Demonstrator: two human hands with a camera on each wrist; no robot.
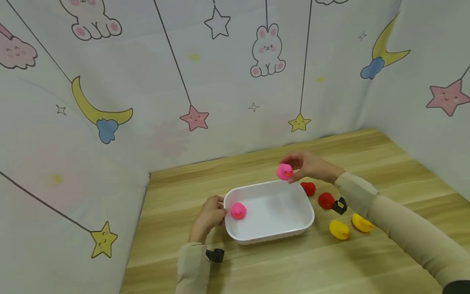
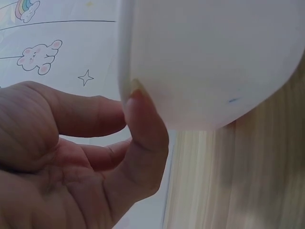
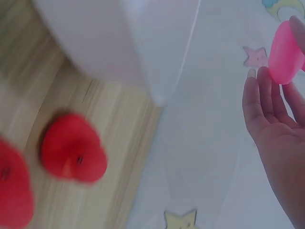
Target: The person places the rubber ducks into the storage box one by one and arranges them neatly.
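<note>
- Fingers of my right hand [image 1: 308, 165] pinch a pink duck [image 1: 284, 172] above the white tub's [image 1: 269, 237] far rim, frame centre.
- My left hand [image 1: 209, 216] grips the tub's left rim, beside a second pink duck [image 1: 238, 211] inside.
- Red ducks [image 1: 317, 194] and yellow ducks [image 1: 350, 226] sit right of the tub.

Held duck [image 1: 284, 171]: pink, raised above the tub's far rim, centre of frame.
Tub [image 1: 293, 228]: white, rectangular, upright, lower centre.

Kids' playroom, cartoon wall fabric [image 1: 235, 81], ducks [image 1: 339, 229]
</note>
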